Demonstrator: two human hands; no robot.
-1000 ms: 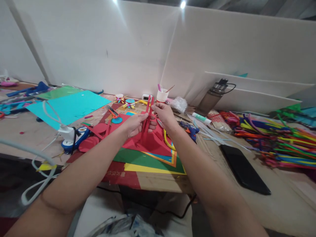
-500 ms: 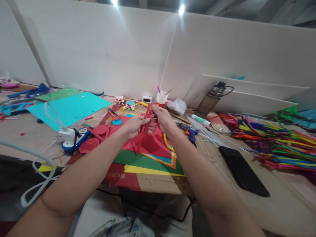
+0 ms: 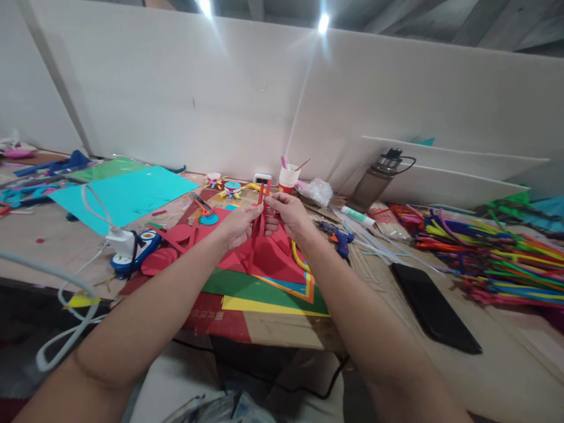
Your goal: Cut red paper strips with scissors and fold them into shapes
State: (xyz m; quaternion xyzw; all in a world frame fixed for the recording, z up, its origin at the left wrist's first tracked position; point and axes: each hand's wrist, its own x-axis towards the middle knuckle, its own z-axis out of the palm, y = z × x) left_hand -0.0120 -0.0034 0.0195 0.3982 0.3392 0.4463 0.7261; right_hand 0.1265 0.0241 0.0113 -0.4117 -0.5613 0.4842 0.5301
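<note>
Several long red paper strips stand nearly upright between my two hands, above a pile of red paper. My left hand pinches them from the left between thumb and fingers. From the other side, my right hand grips them near their upper part, its fingers curled behind. Under the red paper lie a green sheet and a yellow sheet. Red paper circles and a small blue disc lie left of my left hand.
A blue glue gun, a glue stick, a black phone and colourful pipe cleaners lie to the right. Behind stand paper cups and a bottle. At left are a turquoise sheet and a power strip.
The strips have turned more upright, and their tops now stand apart. My right hand has shifted slightly down along them; my left hand has barely moved.
</note>
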